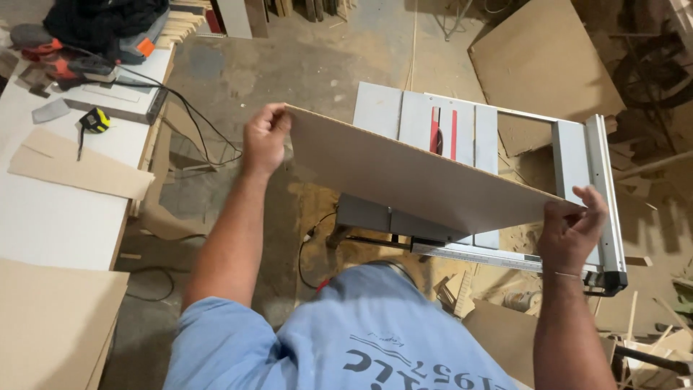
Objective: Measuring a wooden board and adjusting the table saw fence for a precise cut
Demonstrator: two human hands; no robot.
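In the head view, the left hand (264,137) and right hand (572,230) each gripped an end of a thin brown board (404,173), carried tilted above the table saw (462,137), seemingly needing level placement next.

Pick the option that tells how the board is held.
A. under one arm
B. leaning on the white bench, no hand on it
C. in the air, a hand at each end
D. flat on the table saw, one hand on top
C: the left hand and right hand grip opposite ends of the board, which is raised above the table saw.
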